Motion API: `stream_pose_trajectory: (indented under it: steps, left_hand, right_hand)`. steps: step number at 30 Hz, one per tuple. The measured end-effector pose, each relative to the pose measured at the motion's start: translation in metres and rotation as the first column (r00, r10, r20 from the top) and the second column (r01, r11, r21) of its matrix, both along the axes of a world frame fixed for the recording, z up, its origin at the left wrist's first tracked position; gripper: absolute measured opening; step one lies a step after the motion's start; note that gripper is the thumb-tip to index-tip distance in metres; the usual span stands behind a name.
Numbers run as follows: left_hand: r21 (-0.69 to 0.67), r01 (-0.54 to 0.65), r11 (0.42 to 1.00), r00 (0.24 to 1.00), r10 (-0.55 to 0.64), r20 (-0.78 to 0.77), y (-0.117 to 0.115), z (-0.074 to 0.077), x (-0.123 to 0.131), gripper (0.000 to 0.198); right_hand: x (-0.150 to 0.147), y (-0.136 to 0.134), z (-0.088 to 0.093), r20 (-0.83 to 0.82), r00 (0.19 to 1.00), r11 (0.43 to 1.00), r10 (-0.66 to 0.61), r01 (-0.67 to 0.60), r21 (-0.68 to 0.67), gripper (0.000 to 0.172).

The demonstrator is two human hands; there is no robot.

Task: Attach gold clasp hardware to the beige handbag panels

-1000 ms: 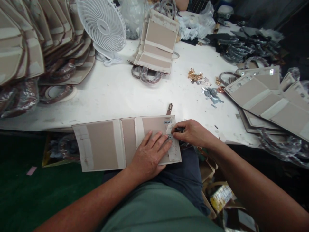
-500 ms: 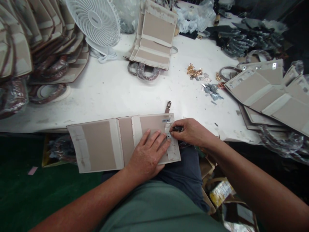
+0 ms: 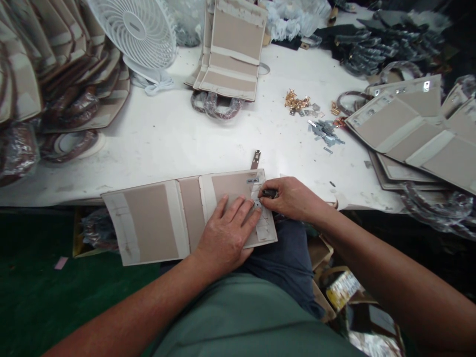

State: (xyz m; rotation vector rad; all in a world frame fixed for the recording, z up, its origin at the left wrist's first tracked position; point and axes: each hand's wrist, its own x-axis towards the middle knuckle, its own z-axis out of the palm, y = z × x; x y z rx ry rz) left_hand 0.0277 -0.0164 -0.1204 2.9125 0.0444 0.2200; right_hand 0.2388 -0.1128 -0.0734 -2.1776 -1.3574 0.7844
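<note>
A beige bag panel [image 3: 150, 218] lies inner side up, spanning the table's front edge and my lap. My left hand [image 3: 228, 230] is spread flat on its right part, fingertips beside a small metal plate [image 3: 257, 203]. Close to that plate, my right hand [image 3: 288, 197] is closed around a small dark tool [image 3: 269, 192]; its kind and its tip are hidden by the fingers. A second metal plate [image 3: 252, 181] sits higher on the panel's right end. Beyond the far edge sticks out a brown strap with a metal fitting [image 3: 256, 157].
Gold fittings [image 3: 296, 101] and loose grey metal plates [image 3: 326, 131] lie in heaps on the white table [image 3: 156, 148]. Stacked bag panels stand left [image 3: 111, 99], at the back [image 3: 238, 34] and right [image 3: 397, 124]. A white fan [image 3: 136, 29] stands at the back left.
The view has shifted slightly. My right hand has tilted a little and the dark tool shows more between its fingers. My left hand stays pressed on the panel.
</note>
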Motion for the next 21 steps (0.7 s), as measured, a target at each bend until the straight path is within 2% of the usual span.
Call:
stream_pose_trajectory:
  steps: [4,10,17,19,21]
  left_hand:
    - [0.012,0.013,1.0,1.0,-0.013,-0.028,0.0,0.003,0.001,0.069]
    - [0.033,0.004,0.999,1.0,-0.004,-0.02,-0.003,0.003,-0.001,0.074]
    - [0.058,0.024,0.998,0.999,-0.021,-0.041,-0.003,-0.001,-0.002,0.073]
    - [0.073,0.031,0.997,0.998,-0.026,-0.061,-0.002,0.001,-0.002,0.073]
    - [0.08,0.031,0.996,0.997,-0.025,-0.072,-0.003,0.003,-0.003,0.075]
  right_hand:
    - [-0.001,0.0,-0.001,0.05,0.998,0.999,-0.036,0.035,0.019,0.024]
    - [0.0,-0.001,-0.002,0.065,0.998,1.0,-0.004,0.005,-0.013,0.011]
    - [0.001,0.001,-0.007,0.082,0.997,1.0,-0.005,0.007,-0.028,0.01]
    - [0.002,0.002,-0.001,0.043,0.999,1.0,0.015,-0.015,-0.011,0.011]
    - [0.002,0.0,0.011,-0.037,0.999,0.999,-0.009,0.011,0.049,0.008]
